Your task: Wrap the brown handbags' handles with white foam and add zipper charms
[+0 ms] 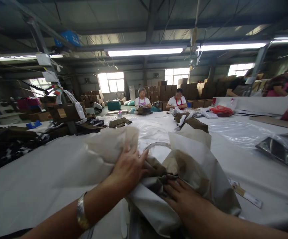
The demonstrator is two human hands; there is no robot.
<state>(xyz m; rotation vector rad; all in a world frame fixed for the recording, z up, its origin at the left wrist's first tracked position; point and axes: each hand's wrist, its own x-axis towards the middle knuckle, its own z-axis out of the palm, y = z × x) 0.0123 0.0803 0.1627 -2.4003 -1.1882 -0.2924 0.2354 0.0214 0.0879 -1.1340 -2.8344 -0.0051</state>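
Note:
My left hand (129,167), with a metal bangle (82,210) on its wrist, lies palm down over pale, translucent wrapping paper (106,146) and the edge of an olive fabric item (156,167). Its fingers are spread and slightly blurred. My right hand (181,196) presses flat on the folded fabric, fingers stretched forward. More of the pale sheet (196,146) stands up crumpled around the fabric at right. Behind the bundle a curved whitish strip (157,144) arcs over the table. The underside of the bundle is hidden.
The white-covered table (66,166) holds dark fabric pieces (12,142) at left, olive pieces (120,122) beyond, a plastic-wrapped dark package (280,151) and a printed tag (248,196) at right. Two people (142,101) sit across the table. A metal post (38,36) rises at left.

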